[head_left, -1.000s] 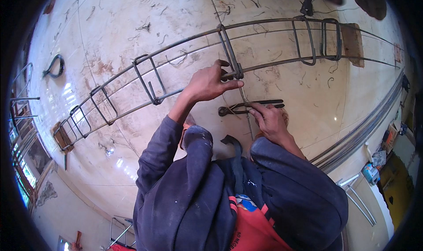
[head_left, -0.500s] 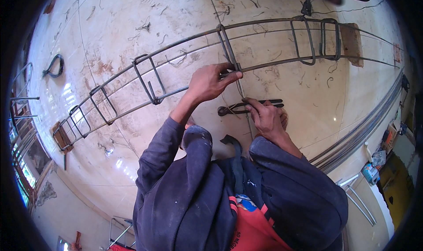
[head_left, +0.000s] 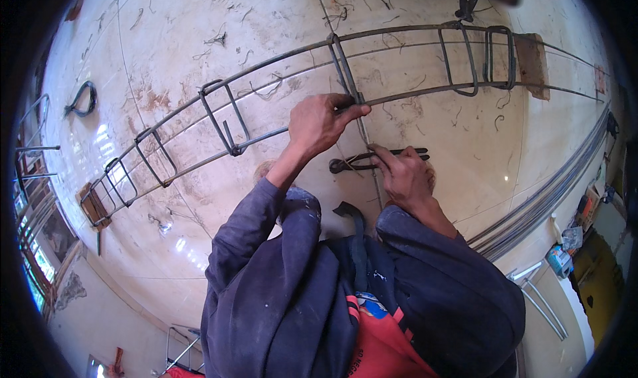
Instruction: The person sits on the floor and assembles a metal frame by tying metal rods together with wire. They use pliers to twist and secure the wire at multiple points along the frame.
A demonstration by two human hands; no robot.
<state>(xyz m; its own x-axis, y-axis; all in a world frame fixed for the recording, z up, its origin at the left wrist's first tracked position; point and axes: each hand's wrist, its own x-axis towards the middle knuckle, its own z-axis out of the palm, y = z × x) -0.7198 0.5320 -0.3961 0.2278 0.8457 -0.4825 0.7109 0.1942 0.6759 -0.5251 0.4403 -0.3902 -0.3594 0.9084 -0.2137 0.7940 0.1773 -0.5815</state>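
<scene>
through the head camera i see the left hand [head_left: 319,122] pinching a dark rectangular steel stirrup [head_left: 347,67] where it meets the near long steel rod [head_left: 412,95]. the right hand [head_left: 405,175] pinches a thin wire [head_left: 365,133]; dark metal pincers [head_left: 339,166] cross beneath its fingers, whether gripped i cannot tell.

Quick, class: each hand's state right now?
Left hand: closed, pinching the dark rectangular steel stirrup.
Right hand: fingers curled over black metal pincers; grip cannot be told.
</scene>
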